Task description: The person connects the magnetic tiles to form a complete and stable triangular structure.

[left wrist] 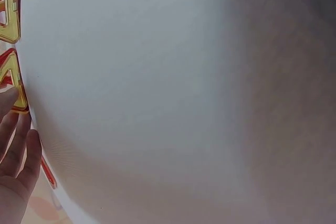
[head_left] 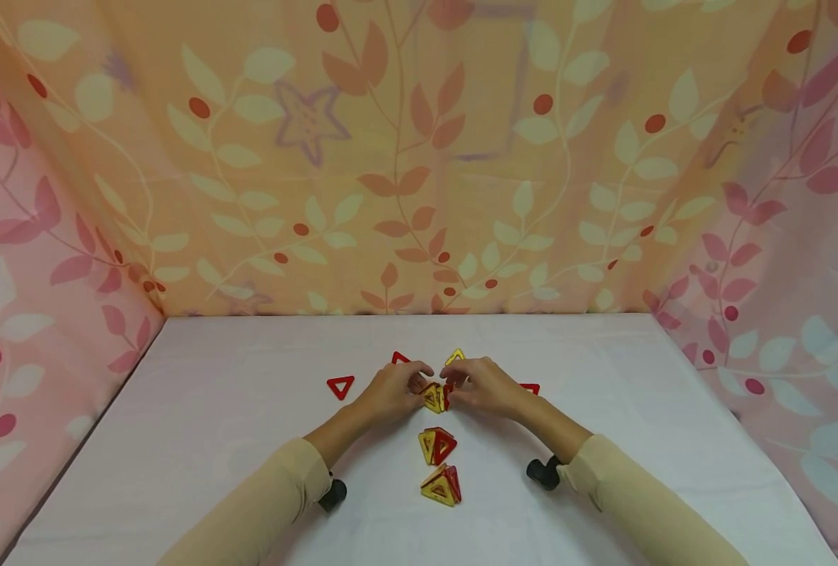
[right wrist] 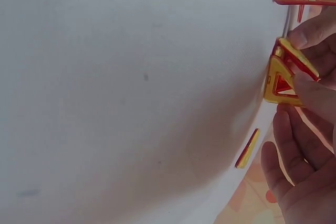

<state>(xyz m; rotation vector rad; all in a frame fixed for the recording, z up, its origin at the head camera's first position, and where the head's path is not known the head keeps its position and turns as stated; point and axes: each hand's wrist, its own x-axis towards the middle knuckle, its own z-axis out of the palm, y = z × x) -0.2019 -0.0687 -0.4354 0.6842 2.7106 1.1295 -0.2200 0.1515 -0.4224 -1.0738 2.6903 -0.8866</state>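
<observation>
Between the two hands, in the head view, stands a small pyramid of triangular magnetic tiles (head_left: 432,398), yellow in front with red at its right. My left hand (head_left: 395,391) holds it from the left; in the left wrist view the thumb (left wrist: 7,101) presses a yellow face. My right hand (head_left: 488,387) pinches its right side. In the right wrist view, the right thumb lies on the yellow face (right wrist: 273,94), and a tile with red and yellow edges (right wrist: 300,57) leans at its top, near the left hand's fingertips (right wrist: 300,38). Fingers partly hide the pyramid.
Two red-and-yellow pyramids stand nearer on the white table, one (head_left: 444,446) behind the other (head_left: 439,492). Loose triangles lie around the hands: red at left (head_left: 340,380), red behind (head_left: 398,358), yellow behind (head_left: 457,353), red partly hidden at right (head_left: 531,387). A patterned curtain (head_left: 405,275) encloses the table.
</observation>
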